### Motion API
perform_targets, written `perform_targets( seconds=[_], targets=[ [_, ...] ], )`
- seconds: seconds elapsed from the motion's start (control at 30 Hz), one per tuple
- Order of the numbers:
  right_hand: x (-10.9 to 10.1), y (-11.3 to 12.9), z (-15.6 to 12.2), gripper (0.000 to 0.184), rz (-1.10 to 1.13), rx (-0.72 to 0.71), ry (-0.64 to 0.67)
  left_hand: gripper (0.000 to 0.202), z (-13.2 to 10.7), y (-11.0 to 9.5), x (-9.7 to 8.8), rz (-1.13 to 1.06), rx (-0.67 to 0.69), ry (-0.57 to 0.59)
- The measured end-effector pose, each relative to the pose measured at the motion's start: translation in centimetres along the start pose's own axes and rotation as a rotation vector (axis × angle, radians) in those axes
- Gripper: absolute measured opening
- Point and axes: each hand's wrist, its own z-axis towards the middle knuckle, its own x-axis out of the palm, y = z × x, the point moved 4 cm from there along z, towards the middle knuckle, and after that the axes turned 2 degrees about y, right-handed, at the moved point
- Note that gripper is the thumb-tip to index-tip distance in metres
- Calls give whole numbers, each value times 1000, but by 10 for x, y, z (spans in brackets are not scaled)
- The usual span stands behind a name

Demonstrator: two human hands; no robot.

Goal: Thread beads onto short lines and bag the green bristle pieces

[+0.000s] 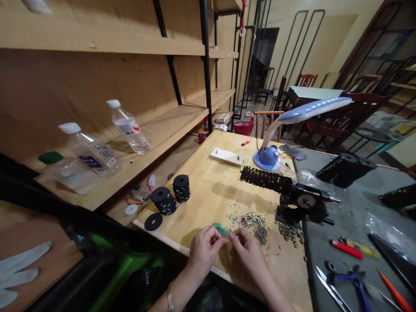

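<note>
Near the front of the wooden table my left hand (205,248) is closed in a pinch on a small transparent bag of green beads (221,229). Thumb and forefinger of my right hand (247,250) pinch at the bag's right edge, close to the left fingertips. Just beyond the hands lie a heap of multicoloured beads (251,219) and a pile of small grey pieces (261,235). Brass-coloured metal bits (290,233) are spread to the right. Behind them, a black hand-cranked device (303,201) carries a row of black discs (264,178) with coloured threads.
Black disc stacks (163,200) and a flat black disc (153,222) stand at left. A blue desk lamp (266,157) and a white block (226,156) are behind. Pliers (359,284), scissors (329,286) and a red-handled knife (347,249) lie right. Bottles (130,130) line the shelf.
</note>
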Motion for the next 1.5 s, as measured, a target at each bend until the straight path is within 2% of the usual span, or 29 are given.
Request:
perform_targets(
  seconds=[0.17,0.4,0.5,0.63,0.7,0.87,1.03,1.1,1.17,1.2,1.27,1.3,1.33,1.4,1.5],
  targets=[
    [9,0,9,28,-49,5,-12,27,1,2,1,-22,15,33],
    [2,4,0,13,-251,-12,-82,31,7,-20,-20,181,227,-129],
    [-1,10,-5,15,-241,-77,-84,31,8,-24,-24,208,269,-122],
    [-4,27,-17,18,-126,-338,-103,31,7,-19,-19,158,230,-54],
    [-3,32,-21,20,-124,-412,-70,30,5,-16,-13,118,196,-21],
    [3,31,-22,21,-258,-477,-38,32,4,-11,-5,20,111,6],
    [12,18,-24,19,-372,-532,-24,34,7,-7,-8,-25,83,-13],
    [11,14,-24,19,-344,-513,-48,33,8,-7,-10,-63,98,40],
    [10,12,-23,18,-282,-482,-49,23,8,-9,-12,-106,158,145],
    [8,12,-23,18,-257,-473,-44,29,8,-10,-13,-111,196,206],
    [6,15,-23,18,-249,-482,-30,72,9,-12,-13,-75,258,326],
    [4,17,-23,18,-265,-501,-16,87,10,-13,-12,-45,276,378],
    [3,20,-24,18,-287,-522,6,92,12,-13,-10,-17,284,423],
    [0,24,-24,19,-309,-557,84,77,15,-15,-7,12,302,475],
    [-8,23,-20,24,-209,-512,182,39,21,-18,-3,30,320,463]
  ],
)
